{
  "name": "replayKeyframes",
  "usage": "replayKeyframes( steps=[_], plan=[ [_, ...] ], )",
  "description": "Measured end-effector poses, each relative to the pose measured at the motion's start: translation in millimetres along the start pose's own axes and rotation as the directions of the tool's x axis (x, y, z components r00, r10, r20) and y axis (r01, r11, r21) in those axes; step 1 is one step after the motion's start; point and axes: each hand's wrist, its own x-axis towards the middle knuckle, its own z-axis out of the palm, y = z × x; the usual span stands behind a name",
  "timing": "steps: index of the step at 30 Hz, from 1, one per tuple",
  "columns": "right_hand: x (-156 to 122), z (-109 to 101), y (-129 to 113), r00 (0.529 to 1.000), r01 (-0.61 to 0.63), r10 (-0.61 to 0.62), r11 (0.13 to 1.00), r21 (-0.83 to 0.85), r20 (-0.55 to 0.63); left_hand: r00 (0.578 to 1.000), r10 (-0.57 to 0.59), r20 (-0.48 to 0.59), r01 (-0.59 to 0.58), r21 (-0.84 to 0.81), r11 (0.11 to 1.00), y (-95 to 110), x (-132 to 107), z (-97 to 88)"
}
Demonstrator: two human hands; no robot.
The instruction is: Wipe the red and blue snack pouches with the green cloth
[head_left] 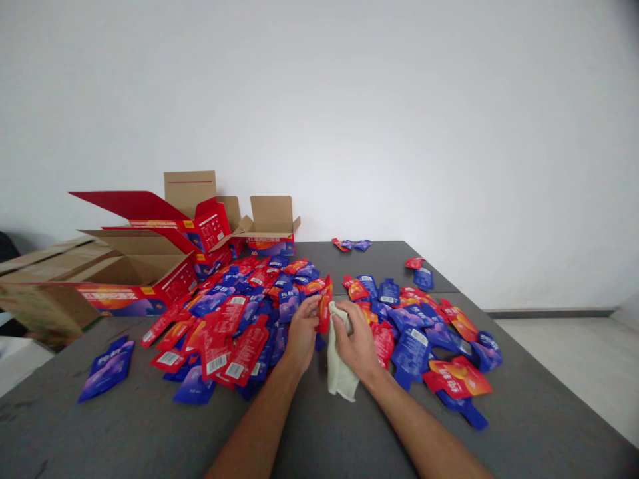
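Observation:
In the middle of the table, my left hand [304, 330] pinches a red pouch [324, 307], which stands edge-on to me. Close beside it, my right hand [355, 338] grips a pale cloth [340, 374] that hangs down toward the tabletop. The cloth's upper end is right by the pouch; whether they touch, I cannot tell. Left of my hands lies a big heap of red and blue pouches [244, 349]. A smaller spread of similar pouches [410, 349] lies to the right of my right hand.
Open red printed boxes [172, 287] stand at the left and back left, with a further open box [271, 245] near the wall. A brown carton [44, 309] is at the far left. One blue pouch [107, 369] lies apart on the dark table [164, 436]; a few pouches [352, 245] lie at the back.

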Motion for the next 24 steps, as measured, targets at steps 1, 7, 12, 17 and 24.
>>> replayKeyframes(
  steps=[1,7,12,17,24],
  plan=[
    [-0.2,0.4,-0.4,1.0,0.013,-0.013,1.0,0.005,0.004,1.0,0.0,0.019,0.0,0.017,1.0,-1.9,0.2,0.2],
    [1.3,0.2,1.1,0.998,0.059,-0.059,0.998,-0.005,-0.016,0.988,-0.073,0.137,0.075,-0.01,0.997,0.6,-5.2,11.6],
    [-3.4,4.0,4.8,0.984,0.145,-0.138,0.987,-0.065,0.11,0.972,-0.104,0.213,0.13,-0.113,0.985,10.8,-9.0,13.3],
    [-5.1,4.9,4.2,0.976,0.168,-0.146,0.976,-0.136,0.16,0.97,-0.076,0.231,0.066,0.047,0.997,6.7,-8.2,7.4],
    [4.7,-6.8,11.6,0.996,0.083,-0.088,0.972,-0.221,-0.011,0.944,-0.059,0.325,-0.019,0.23,0.973,0.2,-5.6,8.1]
  ],
)
